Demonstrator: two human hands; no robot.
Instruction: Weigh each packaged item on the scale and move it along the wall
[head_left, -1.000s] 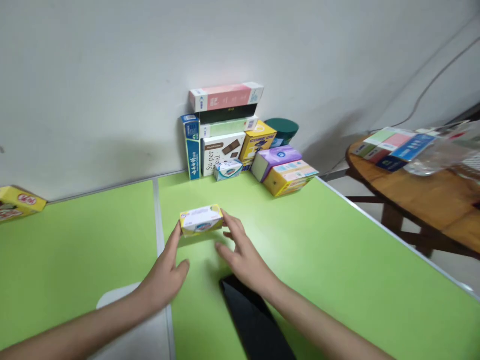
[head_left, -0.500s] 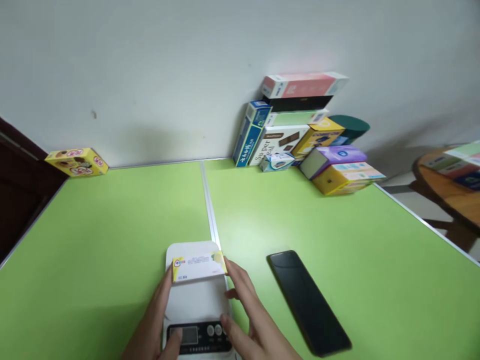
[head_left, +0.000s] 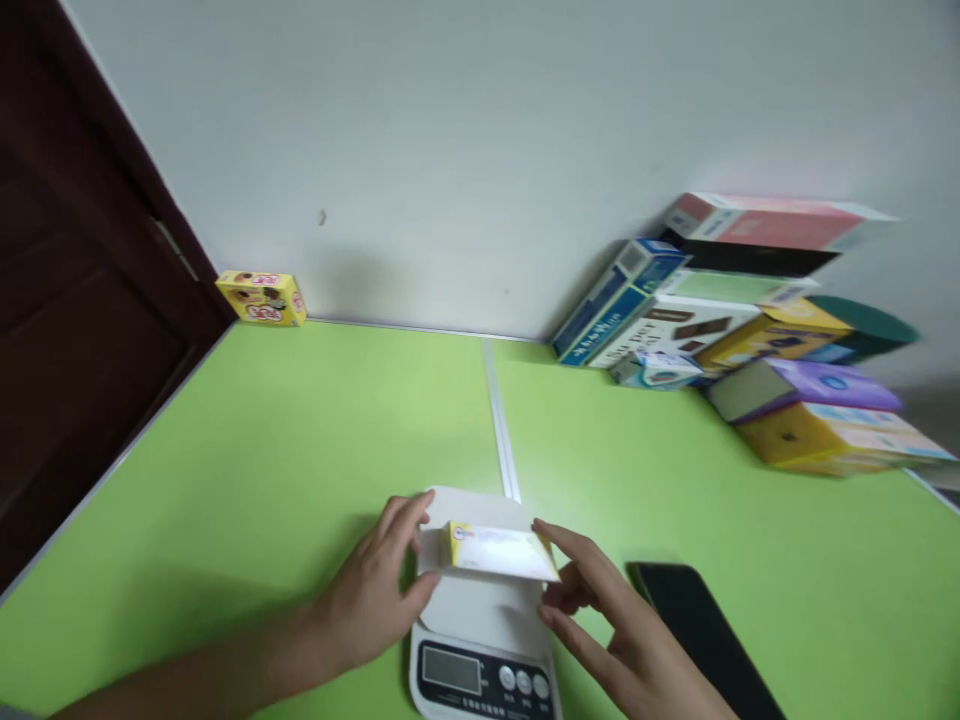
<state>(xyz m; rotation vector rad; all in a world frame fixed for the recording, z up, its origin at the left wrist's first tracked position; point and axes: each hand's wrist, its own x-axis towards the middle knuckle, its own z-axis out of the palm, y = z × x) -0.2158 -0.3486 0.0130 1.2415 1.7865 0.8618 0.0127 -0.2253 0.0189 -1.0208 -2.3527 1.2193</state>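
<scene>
A white and yellow carton [head_left: 499,552] rests on the white platform of a kitchen scale [head_left: 487,612]. The scale has a dark front panel with a blank-looking display and several round buttons. At the scale's left edge is my left hand [head_left: 379,580], open, with its fingers and thumb apart and a gap between them and the carton. My right hand [head_left: 611,620] is around the carton's right end, its index fingertip at the upper corner and its thumb lower down, apart from each other. Whether these fingertips press on the carton is hard to tell.
A black phone [head_left: 701,635] lies right of the scale, partly behind my right hand. At the back right several boxes lean and stack against the wall, among them a purple box [head_left: 832,385]. A small yellow box [head_left: 262,298] stands at the back left corner of the green table [head_left: 360,410].
My left hand has moved off the carton's left end and spread open. My right hand stays by the right end. The view has swung left, shifting everything rightward.
</scene>
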